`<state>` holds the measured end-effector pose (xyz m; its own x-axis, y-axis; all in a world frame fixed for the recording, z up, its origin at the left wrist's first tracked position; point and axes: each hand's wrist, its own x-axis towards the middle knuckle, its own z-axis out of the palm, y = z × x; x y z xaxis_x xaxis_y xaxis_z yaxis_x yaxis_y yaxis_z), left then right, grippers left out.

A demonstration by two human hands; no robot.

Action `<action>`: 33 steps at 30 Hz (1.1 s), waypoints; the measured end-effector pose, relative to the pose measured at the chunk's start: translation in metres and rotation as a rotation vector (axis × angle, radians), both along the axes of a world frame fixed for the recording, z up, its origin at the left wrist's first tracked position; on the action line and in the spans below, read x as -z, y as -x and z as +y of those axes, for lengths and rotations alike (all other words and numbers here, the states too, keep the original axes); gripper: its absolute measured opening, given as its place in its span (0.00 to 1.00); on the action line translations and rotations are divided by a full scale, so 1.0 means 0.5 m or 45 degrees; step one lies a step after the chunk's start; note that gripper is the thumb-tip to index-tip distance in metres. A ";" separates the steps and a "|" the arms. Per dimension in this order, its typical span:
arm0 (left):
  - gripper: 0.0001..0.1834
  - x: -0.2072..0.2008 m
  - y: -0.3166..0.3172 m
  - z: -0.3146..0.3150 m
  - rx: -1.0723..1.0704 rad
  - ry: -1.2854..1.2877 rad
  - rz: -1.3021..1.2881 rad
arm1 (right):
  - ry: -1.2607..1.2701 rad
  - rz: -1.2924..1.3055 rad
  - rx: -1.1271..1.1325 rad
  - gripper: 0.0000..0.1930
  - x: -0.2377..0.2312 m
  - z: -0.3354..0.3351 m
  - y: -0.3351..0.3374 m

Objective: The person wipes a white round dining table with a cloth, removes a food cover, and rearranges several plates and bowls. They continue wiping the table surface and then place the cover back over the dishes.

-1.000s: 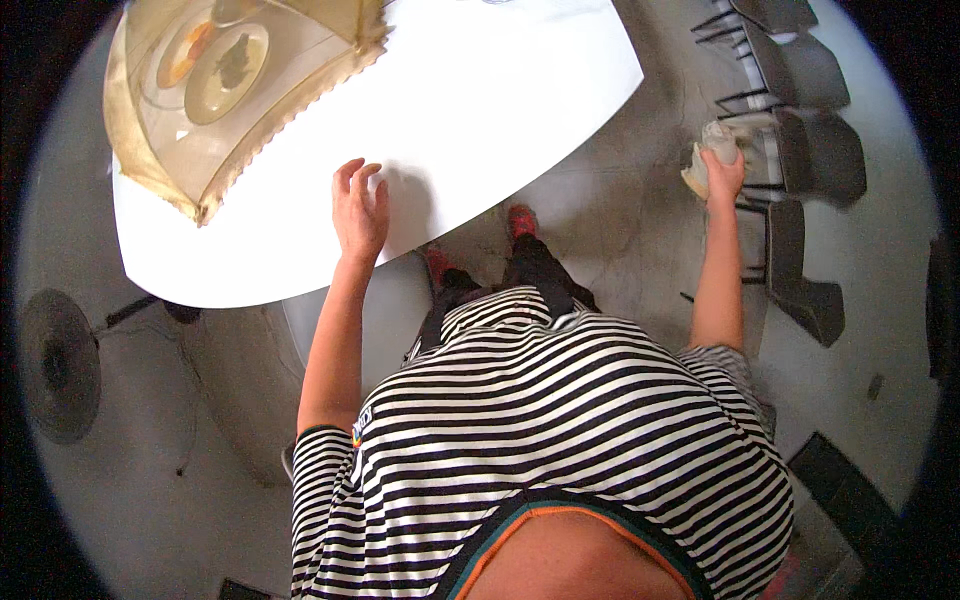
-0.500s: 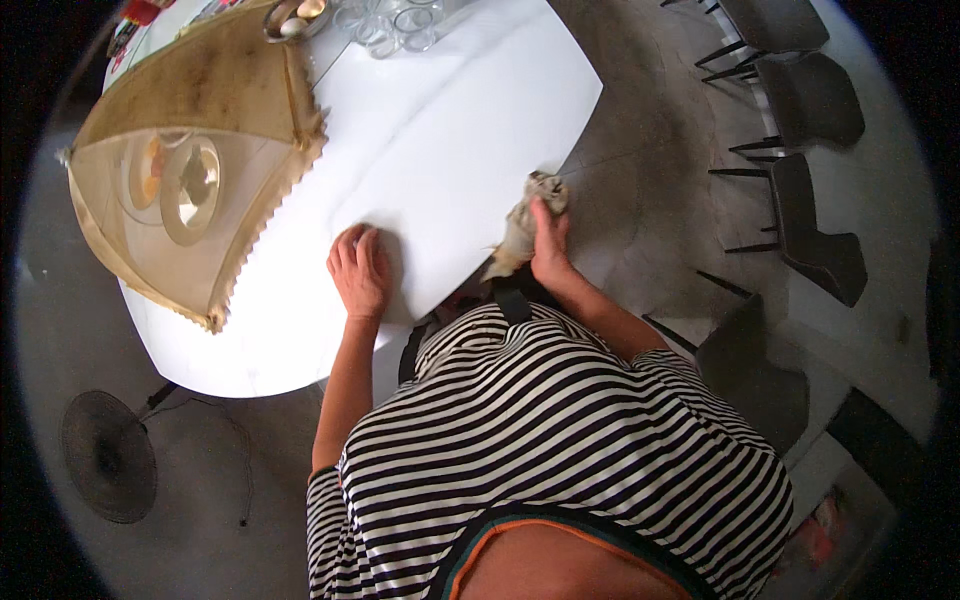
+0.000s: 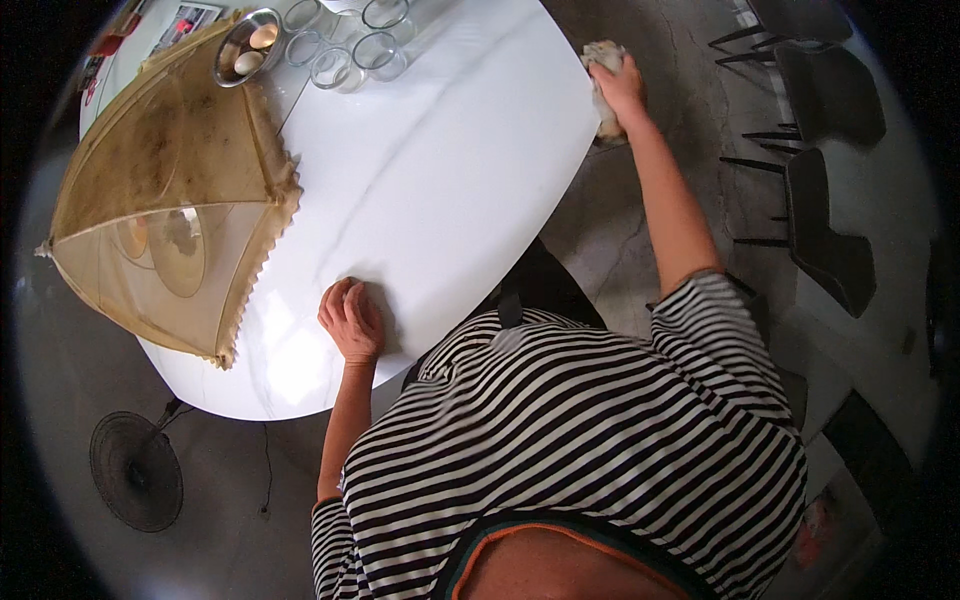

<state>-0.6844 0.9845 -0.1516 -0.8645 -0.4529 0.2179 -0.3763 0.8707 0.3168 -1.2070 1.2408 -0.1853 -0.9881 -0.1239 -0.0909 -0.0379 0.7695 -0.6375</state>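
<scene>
At the far right edge of the white marbled table (image 3: 440, 190), my right hand (image 3: 625, 88) grips a crumpled, pale, stained cloth (image 3: 606, 128). The cloth lies along the rim, partly over the edge, with that arm stretched out. My left hand (image 3: 352, 318) rests knuckles up on the near part of the tabletop, its fingers curled in; the palm side is hidden and no object shows there.
A brown mesh food cover (image 3: 165, 160) stands on the table's left, with dishes (image 3: 182, 250) showing through it. Behind are a metal bowl of eggs (image 3: 248, 48) and several glasses (image 3: 380, 55). Grey chairs (image 3: 830, 95) line the right; a fan (image 3: 137, 470) stands lower left.
My right hand has moved the cloth from the near edge forward along the table's right rim, the arm straightening. My left hand stays on the tabletop. The view has shifted, showing more of the table's far end.
</scene>
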 end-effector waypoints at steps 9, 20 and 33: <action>0.22 -0.011 -0.001 0.000 -0.032 0.007 0.045 | 0.120 0.690 -0.615 0.30 -0.230 -0.036 -0.127; 0.19 -0.027 0.001 0.012 -0.029 -0.015 0.114 | 0.088 0.347 -1.088 0.42 -0.133 -0.048 -0.570; 0.20 -0.014 0.003 0.002 -0.042 -0.012 0.060 | -0.227 0.648 -0.269 0.33 -0.099 -0.127 -0.224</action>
<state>-0.6857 0.9857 -0.1445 -0.8380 -0.4831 0.2538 -0.3890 0.8550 0.3430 -1.0951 1.1771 -0.1356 -0.8683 -0.3494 0.3521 -0.4701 0.8060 -0.3596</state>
